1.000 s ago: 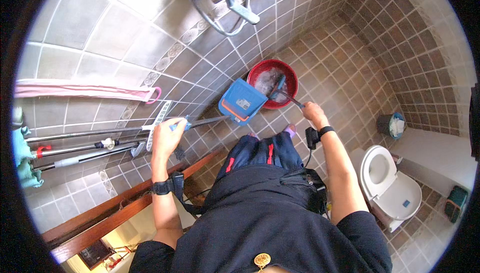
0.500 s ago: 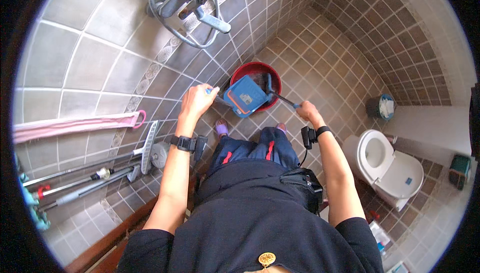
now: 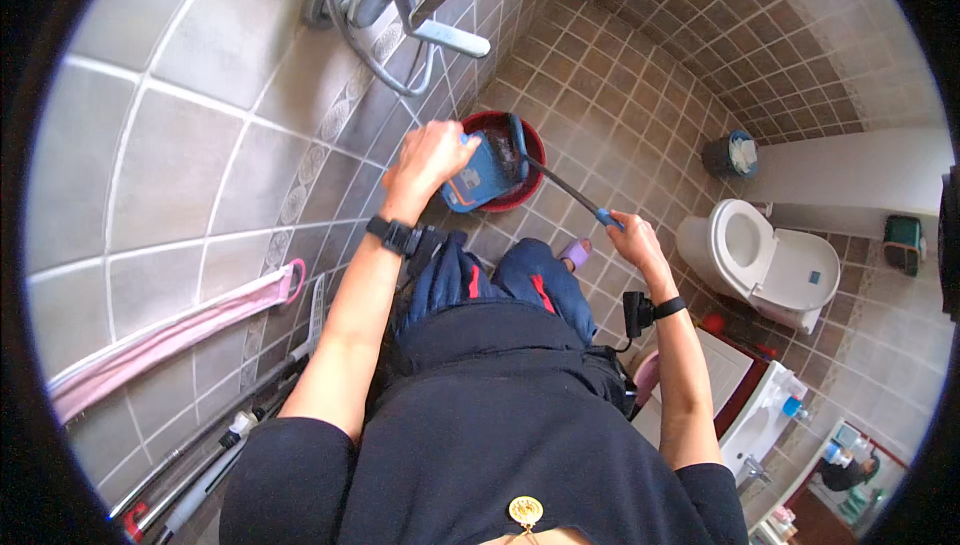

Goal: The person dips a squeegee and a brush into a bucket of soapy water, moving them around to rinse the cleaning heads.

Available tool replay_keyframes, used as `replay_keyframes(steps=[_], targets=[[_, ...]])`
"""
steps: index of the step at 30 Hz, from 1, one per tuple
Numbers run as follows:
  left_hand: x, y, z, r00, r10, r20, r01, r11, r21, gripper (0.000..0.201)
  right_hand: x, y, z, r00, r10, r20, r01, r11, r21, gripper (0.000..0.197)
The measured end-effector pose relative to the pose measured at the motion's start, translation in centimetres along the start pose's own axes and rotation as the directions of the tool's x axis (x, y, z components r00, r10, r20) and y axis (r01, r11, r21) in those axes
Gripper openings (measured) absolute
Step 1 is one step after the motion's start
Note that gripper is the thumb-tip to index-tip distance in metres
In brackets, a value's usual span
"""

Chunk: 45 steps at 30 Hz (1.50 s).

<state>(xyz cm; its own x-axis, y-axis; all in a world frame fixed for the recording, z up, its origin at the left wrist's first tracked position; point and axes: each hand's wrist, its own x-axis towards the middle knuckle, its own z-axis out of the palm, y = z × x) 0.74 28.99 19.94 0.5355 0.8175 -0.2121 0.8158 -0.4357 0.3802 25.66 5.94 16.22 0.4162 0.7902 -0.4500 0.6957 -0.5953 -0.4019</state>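
A red basin (image 3: 537, 177) stands on the tiled floor by the left wall. Over its left side rests a tilted blue dustpan (image 3: 478, 183). My left hand (image 3: 430, 160) is closed on the dustpan's handle, which the hand mostly covers. My right hand (image 3: 637, 243) grips the blue end of a dark stick, which looks like a long-handled broom (image 3: 568, 188). The broom's blue head lies inside the basin, against or close to the dustpan's edge. Dark wet-looking matter shows between them; what it is I cannot make out.
A shower mixer (image 3: 420, 5) juts from the left wall above a pink cloth (image 3: 180, 340) on a rail. Poles (image 3: 215, 445) lean at lower left. On the right are a toilet (image 3: 765, 260), a waste bin (image 3: 728, 155) and a washbasin (image 3: 752, 430).
The view has shifted forward. My left hand has come closer to the dustpan, which now sits further left on the basin. The broom head has moved up and left, and more of its stick shows.
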Motion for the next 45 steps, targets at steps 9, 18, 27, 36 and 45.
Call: replay_keyframes(steps=[9, 18, 27, 36, 45], targets=[[1.4, 6.1, 1.2, 0.997, 0.019, -0.073, -0.012, 0.996, 0.090, 0.038, 2.2, 5.3, 0.5, 0.997, -0.067, 0.037, 0.061, 0.988, 0.139, 0.037], [1.1, 2.2, 10.2, 0.995, -0.099, -0.014, 0.099, 0.994, 0.049, 0.035, 3.6, 6.1, -2.4, 0.976, -0.214, 0.029, 0.214, 0.977, 0.027, 0.035], [-0.4, -4.9, 10.3, 0.967, -0.255, -0.022, 0.246, 0.950, -0.193, 0.034, 6.3, 5.5, 4.7, 0.972, 0.082, 0.220, -0.117, 0.982, 0.147, 0.033], [3.2, 1.9, 10.6, 0.971, -0.235, -0.041, 0.228, 0.966, -0.121, 0.035, 11.2, 3.9, 7.9, 0.996, -0.013, 0.089, 0.013, 1.000, 0.007, 0.029], [2.2, -0.6, 10.3, 0.945, -0.308, -0.109, 0.289, 0.944, -0.159, 0.037, 8.8, 7.6, 5.0, 0.970, 0.103, 0.221, -0.121, 0.990, 0.069, 0.033]])
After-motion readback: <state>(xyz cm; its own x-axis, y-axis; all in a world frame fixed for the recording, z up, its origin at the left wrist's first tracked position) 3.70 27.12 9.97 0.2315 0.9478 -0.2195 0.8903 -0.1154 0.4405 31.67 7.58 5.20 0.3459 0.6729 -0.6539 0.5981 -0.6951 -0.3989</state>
